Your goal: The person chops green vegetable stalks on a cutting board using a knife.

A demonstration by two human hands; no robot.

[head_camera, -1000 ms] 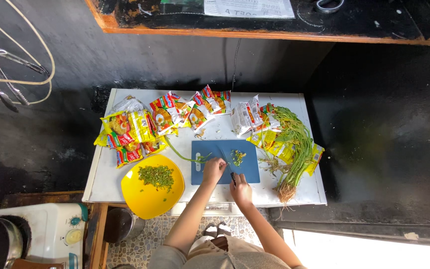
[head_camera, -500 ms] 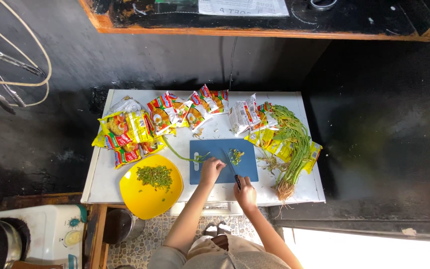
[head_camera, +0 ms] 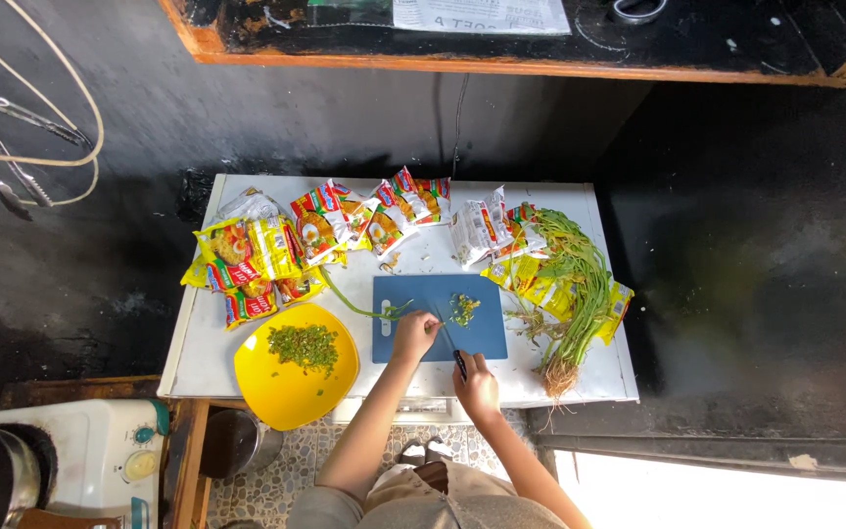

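Stalks (head_camera: 364,306) lay pinned under the left hand (head_camera: 413,335), trailing away to its left. The right hand (head_camera: 478,384) gripped a knife (head_camera: 450,345), blade just beside the left fingertips.

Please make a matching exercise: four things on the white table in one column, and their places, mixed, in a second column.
Things:
1. yellow plate
2. blue cutting board
3. bunch of greens
4. knife

Places:
a. right side of the table
b. in the right hand
c. front left of the table
d. under the left hand

Pairs: 1-c, 2-d, 3-a, 4-b
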